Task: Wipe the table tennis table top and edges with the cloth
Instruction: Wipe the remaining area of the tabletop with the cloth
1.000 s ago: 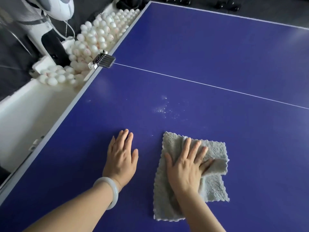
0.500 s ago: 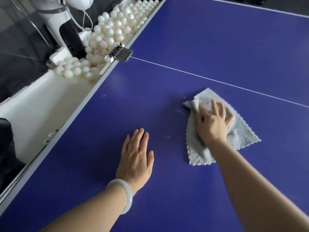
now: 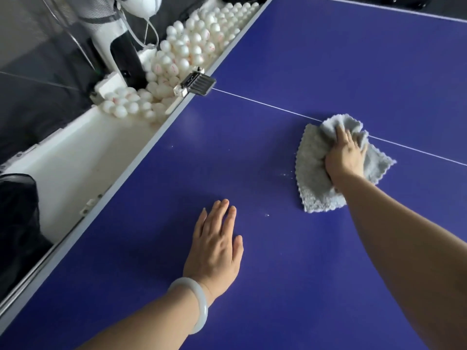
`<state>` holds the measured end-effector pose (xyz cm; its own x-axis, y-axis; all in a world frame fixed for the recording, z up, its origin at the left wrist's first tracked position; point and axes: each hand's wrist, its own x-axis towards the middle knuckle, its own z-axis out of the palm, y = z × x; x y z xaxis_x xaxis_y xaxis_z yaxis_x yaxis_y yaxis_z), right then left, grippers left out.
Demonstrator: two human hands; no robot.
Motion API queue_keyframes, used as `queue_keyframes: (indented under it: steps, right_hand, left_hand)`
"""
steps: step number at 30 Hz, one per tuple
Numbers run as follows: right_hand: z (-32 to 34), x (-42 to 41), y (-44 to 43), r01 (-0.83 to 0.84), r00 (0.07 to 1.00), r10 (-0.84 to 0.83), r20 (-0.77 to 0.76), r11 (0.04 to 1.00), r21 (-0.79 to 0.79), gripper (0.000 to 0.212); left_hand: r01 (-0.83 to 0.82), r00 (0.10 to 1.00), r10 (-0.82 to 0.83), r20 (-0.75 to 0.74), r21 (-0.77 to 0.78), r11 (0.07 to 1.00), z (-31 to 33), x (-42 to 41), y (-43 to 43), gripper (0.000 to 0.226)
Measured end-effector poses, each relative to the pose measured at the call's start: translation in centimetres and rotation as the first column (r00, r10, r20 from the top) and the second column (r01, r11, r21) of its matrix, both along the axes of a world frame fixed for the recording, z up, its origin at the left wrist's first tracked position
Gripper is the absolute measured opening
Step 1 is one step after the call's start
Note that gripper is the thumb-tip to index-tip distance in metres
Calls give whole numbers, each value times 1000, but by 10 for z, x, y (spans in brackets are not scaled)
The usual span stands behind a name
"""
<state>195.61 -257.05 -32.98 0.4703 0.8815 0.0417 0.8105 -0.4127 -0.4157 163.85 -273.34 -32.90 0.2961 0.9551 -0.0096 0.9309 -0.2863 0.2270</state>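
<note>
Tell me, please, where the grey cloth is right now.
In the head view the grey cloth lies on the blue table top, right of centre, gripped under the right hand; its far edge covers the white line.

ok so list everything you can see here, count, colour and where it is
table top: one, blue with a pale edge, fills most of the view
line: one, white, runs across the top from the clamp
cloth: one, grey, bunched on the top, lying over the line
specks: a few, white, on the top just left of the cloth
clamp: one, black and silver, on the table's left edge
balls: too many to count, white, heaped in the trough
trough: one, white, along the table's left edge
machine: one, white and black, top left by the balls
mesh: one, black, far left
bracelet: one, white, left wrist
left hand: flat on the top
right hand: grips the cloth
</note>
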Motion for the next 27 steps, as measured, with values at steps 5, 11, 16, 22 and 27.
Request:
queue_keyframes:
  steps: [5,11,16,22,27]
  right_hand:
    - [11,-41,5,-368,930,367,-37,929,-48,50]
    - [-9,-98,-140,-788,589,786,186,610,-82,66]
    - [-6,-35,-93,-556,831,551,75,828,74,56]
    - [9,-53,3,-296,950,302,84,952,-75,59]
    - [6,-99,-105,-687,706,692,151,721,-89,59]
  left_hand:
    - [7,1000,-7,4,4,1000,2,3,-1,60]
    - [25,1000,-25,12,24,999,6,3,-1,58]
    - [3,1000,-3,31,0,1000,4,2,-1,62]
    - [3,999,-3,40,7,1000,3,3,-1,60]
    - [17,999,-17,42,1,1000,4,3,1,62]
